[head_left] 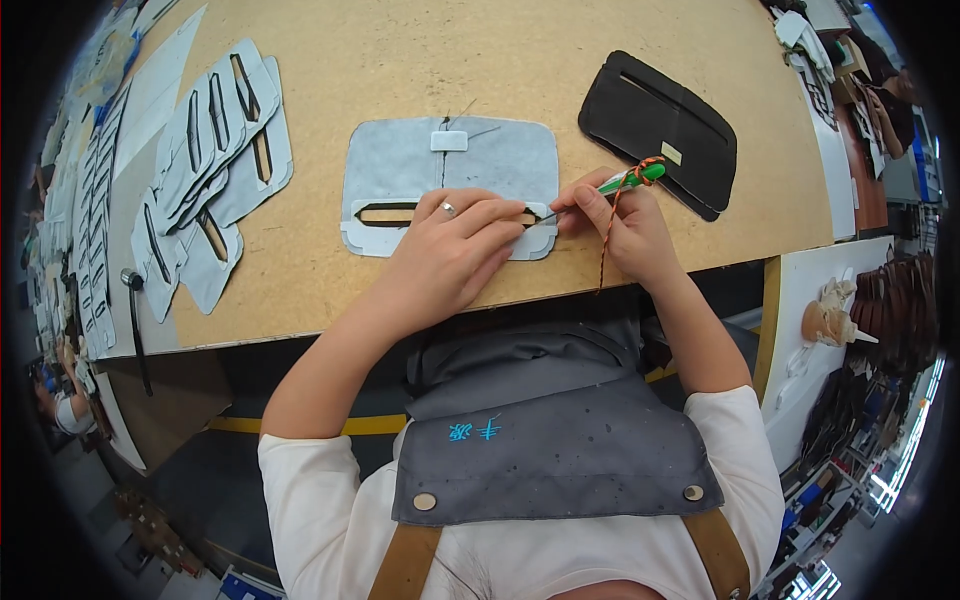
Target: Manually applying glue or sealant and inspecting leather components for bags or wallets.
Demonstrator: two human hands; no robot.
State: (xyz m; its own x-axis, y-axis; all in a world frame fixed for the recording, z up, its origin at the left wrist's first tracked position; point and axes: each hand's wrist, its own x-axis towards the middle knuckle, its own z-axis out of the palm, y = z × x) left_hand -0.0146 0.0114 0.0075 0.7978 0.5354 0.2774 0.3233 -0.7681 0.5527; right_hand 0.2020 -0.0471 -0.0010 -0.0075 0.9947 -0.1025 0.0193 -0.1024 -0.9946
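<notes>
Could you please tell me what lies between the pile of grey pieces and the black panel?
A pale grey panel, with the left hand on it, as the head view shows.

Green handle [652, 172] glossy plastic; grey panel [395, 160] matt, perhaps cloth-faced; tabletop [480, 60] matt wood.

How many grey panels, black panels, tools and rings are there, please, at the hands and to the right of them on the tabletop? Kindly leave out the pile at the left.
Grey panel: 1, under the left hand
Black panel: 1
Green-handled tool: 1, in the right hand
Ring: 1, on the left hand
Total: 4
</notes>
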